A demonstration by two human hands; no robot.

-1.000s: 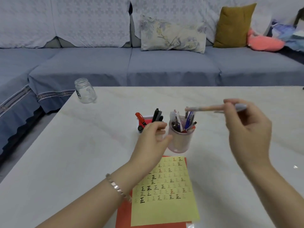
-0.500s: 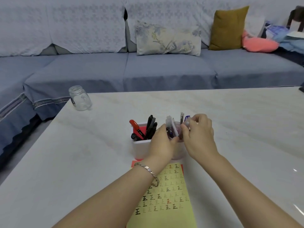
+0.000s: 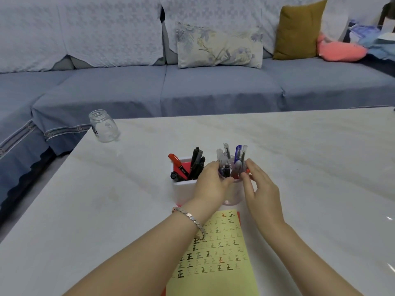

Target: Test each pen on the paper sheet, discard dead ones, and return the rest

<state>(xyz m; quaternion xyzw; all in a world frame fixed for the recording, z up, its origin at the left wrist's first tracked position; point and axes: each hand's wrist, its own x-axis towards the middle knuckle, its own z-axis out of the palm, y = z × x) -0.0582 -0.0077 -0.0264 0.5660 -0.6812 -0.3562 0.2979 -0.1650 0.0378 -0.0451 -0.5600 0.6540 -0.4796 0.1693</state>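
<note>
Pale marble worktop (image 3: 299, 157) spreads out before a blue sofa (image 3: 213, 88), and near its middle stands the translucent cup (image 3: 232, 199) of pens (image 3: 238, 152), just beside a white holder (image 3: 183, 191) with black and red markers (image 3: 197, 163); the yellow paper sheet (image 3: 224, 274), covered in test marks, lies just this side of the cup. Our left hand (image 3: 210, 184) wraps round the cup's near left side, thumb at the rim, steadying it. Our right hand (image 3: 261, 189) sits at the cup's right edge with its fingertips among the pen barrels; we cannot tell whether they pinch one or merely touch them. We judge the step to be choosing a pen from the cup for testing. To do it well we should press the cup firmly to the worktop, single out one barrel between thumb and forefinger, and draw it straight up so its neighbours neither tip nor spill. A glass jar (image 3: 103, 127) stands well apart, near the far left edge
</note>
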